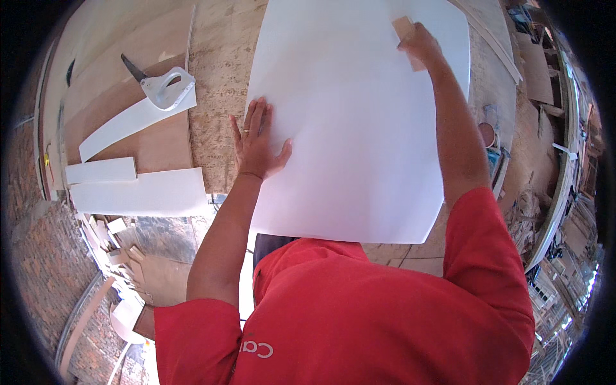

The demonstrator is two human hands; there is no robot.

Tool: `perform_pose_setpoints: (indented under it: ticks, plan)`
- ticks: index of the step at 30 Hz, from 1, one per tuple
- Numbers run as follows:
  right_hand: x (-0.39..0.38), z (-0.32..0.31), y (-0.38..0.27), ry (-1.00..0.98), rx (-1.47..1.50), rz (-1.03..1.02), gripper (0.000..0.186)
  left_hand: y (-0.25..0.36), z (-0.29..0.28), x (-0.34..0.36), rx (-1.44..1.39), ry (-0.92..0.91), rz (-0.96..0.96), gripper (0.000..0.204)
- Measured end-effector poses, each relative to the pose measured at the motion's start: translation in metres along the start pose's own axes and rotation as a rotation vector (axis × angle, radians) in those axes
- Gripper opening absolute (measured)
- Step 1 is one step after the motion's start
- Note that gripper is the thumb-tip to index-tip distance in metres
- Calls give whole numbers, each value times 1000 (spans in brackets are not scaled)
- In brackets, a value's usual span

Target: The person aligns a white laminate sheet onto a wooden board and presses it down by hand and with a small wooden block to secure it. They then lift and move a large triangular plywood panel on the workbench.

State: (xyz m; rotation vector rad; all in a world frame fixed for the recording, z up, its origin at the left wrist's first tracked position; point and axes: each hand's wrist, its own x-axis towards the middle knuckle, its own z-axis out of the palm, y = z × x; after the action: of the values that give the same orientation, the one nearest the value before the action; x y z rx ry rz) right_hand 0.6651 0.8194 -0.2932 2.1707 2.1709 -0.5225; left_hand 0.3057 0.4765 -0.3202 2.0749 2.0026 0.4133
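A large white sheet (346,147) lies on the plywood bench (217,147) in front of me. My left hand (260,144) rests on its left edge with fingers spread, a ring on one finger. At the sheet's upper right, my right hand (423,48) grips a flat tan block (403,26), apparently wood, against the white surface; part of the block is hidden under my fingers.
To the left lie a handsaw (165,90), a curved white offcut (114,131) and white strips (138,191). A long batten (494,45) runs at the right, near a round container (487,135). Piled offcuts (131,263) and a brick surface (42,256) show lower left.
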Motion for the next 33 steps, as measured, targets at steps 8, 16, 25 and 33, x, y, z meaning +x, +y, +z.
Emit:
perform_pose_setpoints:
  ticks: [8,16,25,33]
  plan:
    - [-178,53,9,124,376,197,66,1,-1,2,18,-33,3,90]
    - [-214,34,-60,71,254,546,57,-2,2,0,15,1,29,89]
    - [-220,39,-100,154,219,490,46,-8,6,-5,9,0,34,92]
    - [-211,51,-94,148,128,472,50,-8,2,-4,-3,-38,22,93]
